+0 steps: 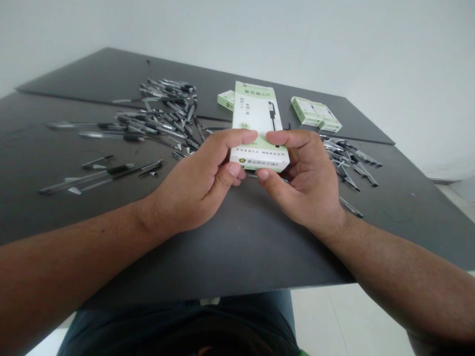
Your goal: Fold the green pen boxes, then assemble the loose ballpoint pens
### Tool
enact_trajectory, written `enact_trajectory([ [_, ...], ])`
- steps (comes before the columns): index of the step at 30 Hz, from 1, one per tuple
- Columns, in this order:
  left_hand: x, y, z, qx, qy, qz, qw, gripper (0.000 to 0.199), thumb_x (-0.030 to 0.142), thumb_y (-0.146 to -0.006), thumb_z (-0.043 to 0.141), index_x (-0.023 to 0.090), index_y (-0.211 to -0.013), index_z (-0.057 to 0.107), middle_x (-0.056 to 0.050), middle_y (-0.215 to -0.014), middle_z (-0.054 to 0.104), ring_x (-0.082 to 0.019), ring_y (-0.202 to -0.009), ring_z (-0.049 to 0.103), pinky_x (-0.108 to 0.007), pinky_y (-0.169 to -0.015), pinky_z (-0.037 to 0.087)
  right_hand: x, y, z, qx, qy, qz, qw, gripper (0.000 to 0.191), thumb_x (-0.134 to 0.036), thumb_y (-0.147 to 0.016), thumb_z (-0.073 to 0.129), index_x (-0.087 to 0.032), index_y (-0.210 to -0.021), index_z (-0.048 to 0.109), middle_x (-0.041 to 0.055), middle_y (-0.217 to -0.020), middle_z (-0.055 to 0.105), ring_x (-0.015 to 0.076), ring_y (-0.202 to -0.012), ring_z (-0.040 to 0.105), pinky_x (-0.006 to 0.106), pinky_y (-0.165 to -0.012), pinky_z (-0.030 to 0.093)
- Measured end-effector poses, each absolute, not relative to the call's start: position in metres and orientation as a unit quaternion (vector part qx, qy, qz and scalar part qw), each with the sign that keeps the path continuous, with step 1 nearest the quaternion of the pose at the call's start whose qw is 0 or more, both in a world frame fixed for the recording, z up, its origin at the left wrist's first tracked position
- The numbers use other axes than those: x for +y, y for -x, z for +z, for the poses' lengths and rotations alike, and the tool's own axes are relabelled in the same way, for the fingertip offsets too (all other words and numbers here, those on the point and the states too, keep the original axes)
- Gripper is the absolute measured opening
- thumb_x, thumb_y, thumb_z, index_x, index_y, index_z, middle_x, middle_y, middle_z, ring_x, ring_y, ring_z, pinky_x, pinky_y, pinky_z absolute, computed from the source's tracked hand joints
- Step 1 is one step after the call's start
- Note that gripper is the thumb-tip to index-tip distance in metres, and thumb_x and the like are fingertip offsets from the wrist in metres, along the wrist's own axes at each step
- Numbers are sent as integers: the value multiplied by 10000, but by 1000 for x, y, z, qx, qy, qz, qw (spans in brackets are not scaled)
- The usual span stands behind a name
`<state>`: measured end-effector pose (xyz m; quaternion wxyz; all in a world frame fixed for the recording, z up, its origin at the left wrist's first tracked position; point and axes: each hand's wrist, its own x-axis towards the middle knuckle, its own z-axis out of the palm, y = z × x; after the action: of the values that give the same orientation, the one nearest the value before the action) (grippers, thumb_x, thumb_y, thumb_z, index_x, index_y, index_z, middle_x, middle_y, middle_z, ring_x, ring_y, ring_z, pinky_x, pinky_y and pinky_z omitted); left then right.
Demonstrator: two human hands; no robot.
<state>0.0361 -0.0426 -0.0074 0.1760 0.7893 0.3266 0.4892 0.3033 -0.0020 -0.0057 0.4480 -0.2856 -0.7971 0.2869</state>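
Between both hands, above the dark table, I hold a white and light green pen box [256, 111] with a pen printed on its top face. Its near end is closed and faces me. My left hand [208, 173] grips the box's left near corner, index finger on top and thumb at the near end. On the opposite corner, my right hand [306, 173] has its index finger on top and its thumb at the lower edge. The remaining fingers are partly hidden beneath the box.
A large heap of black and clear pens [163, 121] lies on the table [237, 247] left of the box. Several loose pens [111, 175] lie nearer left, and more pens [352, 160] at right. Two pen boxes [315, 113] lie back right; another box [224, 99] is partly hidden.
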Motion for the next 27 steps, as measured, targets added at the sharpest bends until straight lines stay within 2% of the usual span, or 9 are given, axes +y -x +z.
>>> enact_trajectory([
  [4, -38, -34, -8, 305, -802, 489, 158, 457, 355, -1287, 578, 328, -1740, 635, -97, -1384, 866, -191, -865, 835, -366, -814, 766, -1, -303, -6, -790, 283, 284, 464, 805, -513, -949, 1113, -448, -1617, 669, 43, -1203, 863, 326, -1020, 819, 502, -773, 739],
  [7, -37, -36, -11, 304, -804, 493, 134, 478, 305, -1237, 649, 295, -1715, 636, -113, -1429, 841, -192, -901, 828, -375, -797, 743, -1, -302, -7, -788, 283, 286, 466, 827, -485, -914, 1138, -451, -1608, 690, 46, -1192, 852, 329, -1021, 815, 495, -764, 731],
  [10, -38, -40, -14, 312, -794, 507, 124, 527, 265, -1151, 734, 318, -1671, 665, -106, -1486, 829, -259, -1058, 857, -444, -890, 761, -2, -300, -9, -784, 288, 280, 474, 823, -484, -892, 1157, -439, -1582, 710, 45, -1183, 846, 330, -1041, 821, 481, -764, 726],
  [14, -40, -44, -16, 337, -780, 508, 143, 489, 295, -1133, 779, 344, -1613, 700, -77, -1529, 832, -307, -1226, 881, -483, -1005, 784, -4, -297, -10, -779, 293, 257, 491, 759, -494, -921, 1140, -415, -1545, 714, 47, -1193, 851, 321, -1060, 829, 466, -773, 734],
  [20, -44, -42, -11, 347, -771, 514, 142, 413, 362, -1176, 775, 355, -1582, 701, -74, -1458, 841, -285, -1184, 881, -472, -942, 780, -4, -299, -10, -795, 280, 248, 478, 717, -447, -964, 1092, -425, -1568, 706, 52, -1170, 832, 354, -1063, 847, 526, -780, 755],
  [23, -48, -44, -6, 374, -758, 516, 137, 375, 409, -1184, 804, 349, -1542, 712, -73, -1477, 837, -288, -1203, 871, -493, -959, 785, -4, -301, -12, -801, 263, 268, 466, 725, -424, -990, 1061, -451, -1608, 684, 22, -1162, 821, 327, -1013, 844, 523, -791, 757],
  [27, -50, -45, -4, 384, -755, 518, 117, 391, 433, -1176, 816, 328, -1540, 716, -59, -1487, 836, -279, -1210, 864, -468, -931, 789, -5, -302, -13, -802, 269, 285, 451, 783, -429, -986, 1062, -460, -1651, 650, 0, -1157, 823, 303, -993, 843, 500, -797, 752],
])
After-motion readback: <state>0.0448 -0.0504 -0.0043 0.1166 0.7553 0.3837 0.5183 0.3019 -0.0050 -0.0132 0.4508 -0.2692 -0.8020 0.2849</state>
